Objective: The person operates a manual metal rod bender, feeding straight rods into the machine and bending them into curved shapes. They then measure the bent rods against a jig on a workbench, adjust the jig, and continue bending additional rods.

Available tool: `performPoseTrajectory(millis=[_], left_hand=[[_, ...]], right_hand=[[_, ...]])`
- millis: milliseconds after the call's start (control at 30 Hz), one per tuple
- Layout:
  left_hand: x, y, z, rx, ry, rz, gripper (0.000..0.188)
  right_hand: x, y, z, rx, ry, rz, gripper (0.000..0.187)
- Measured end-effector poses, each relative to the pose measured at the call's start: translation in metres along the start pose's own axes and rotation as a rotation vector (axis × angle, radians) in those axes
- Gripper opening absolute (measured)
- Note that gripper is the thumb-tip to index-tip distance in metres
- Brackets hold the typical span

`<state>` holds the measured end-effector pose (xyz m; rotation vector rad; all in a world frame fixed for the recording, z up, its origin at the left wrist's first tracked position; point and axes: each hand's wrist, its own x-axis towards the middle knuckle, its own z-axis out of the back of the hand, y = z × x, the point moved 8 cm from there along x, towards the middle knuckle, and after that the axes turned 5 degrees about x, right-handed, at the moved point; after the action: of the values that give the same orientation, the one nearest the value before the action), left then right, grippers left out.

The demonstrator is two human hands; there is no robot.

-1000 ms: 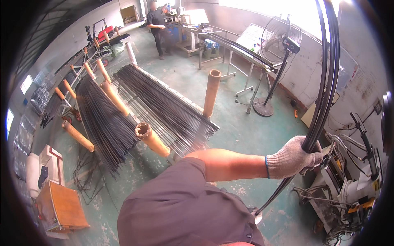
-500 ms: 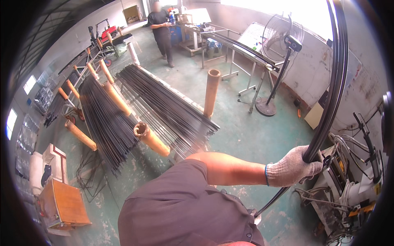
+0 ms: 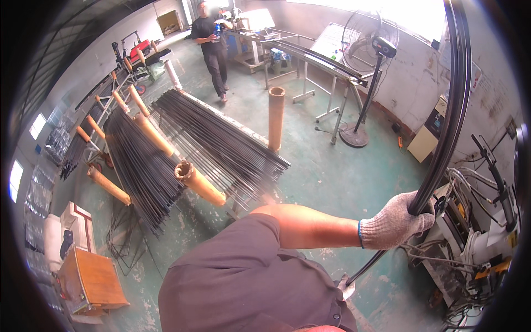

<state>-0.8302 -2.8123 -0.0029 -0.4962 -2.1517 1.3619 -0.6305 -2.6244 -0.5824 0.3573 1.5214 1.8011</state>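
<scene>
A knitted grey-white work glove covers my left hand (image 3: pixel 391 222), which is wrapped round a bundle of long thin black rods (image 3: pixel 449 105) at the right. The bundle rises past the upper edge and runs down behind the glove toward the lower middle. At its lower stretch, my right hand (image 3: pixel 347 288), partly hidden by my shirt, grips the same rods; its fingers show only in part. My left arm reaches across from the shoulder, bare below a dark short sleeve.
Many black rods (image 3: pixel 221 135) lie on a rack with upright cardboard tubes (image 3: pixel 276 119). A co-worker (image 3: pixel 213 47) stands beyond, holding a blue bottle. A pedestal fan (image 3: pixel 354 135) and work tables stand at the far right. Cables and machinery (image 3: pixel 470 243) crowd the right; a wooden cabinet (image 3: pixel 94 276) stands lower left.
The view has shifted slightly, and more of my right hand shows. Both hands keep their hold on the rods. The co-worker has raised one hand toward the top of the bottle.
</scene>
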Motion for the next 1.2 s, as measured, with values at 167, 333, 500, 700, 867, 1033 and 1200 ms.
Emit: performPoseTrajectory(millis=[167, 333, 500, 700, 867, 1033, 1200], left_hand=[[0.001, -0.002, -0.009, 0.025, 0.013, 0.009, 0.011], [-0.001, -0.007, 0.019, 0.039, -0.06, -0.046, 0.011], [-0.027, -0.044, 0.108, 0.103, -0.389, -0.01, 0.016], [-0.066, -0.02, 0.269, -0.225, -0.815, 0.073, 0.018], [-0.167, 0.055, 0.392, -0.248, -1.3, 0.107, 0.011], [-0.224, 0.17, 0.414, -0.472, -1.433, 0.397, 0.015], [-0.255, 0.182, 0.515, -0.6, -1.597, 0.389, 0.02]], right_hand=[[0.007, -0.002, 0.009, -0.006, -0.02, 0.004, 0.018], [-0.012, 0.06, -0.006, -0.216, 0.142, 0.063, 0.008], [-0.038, 0.098, -0.015, -0.35, 0.244, 0.24, 0.029], [-0.053, 0.044, 0.119, -0.677, 0.22, 0.115, 0.037], [-0.059, 0.108, 0.146, -1.102, 0.117, 0.325, 0.016], [-0.076, 0.212, 0.038, -1.221, 0.182, 0.345, 0.019], [-0.084, 0.278, -0.041, -1.079, 0.327, 0.653, 0.018]])
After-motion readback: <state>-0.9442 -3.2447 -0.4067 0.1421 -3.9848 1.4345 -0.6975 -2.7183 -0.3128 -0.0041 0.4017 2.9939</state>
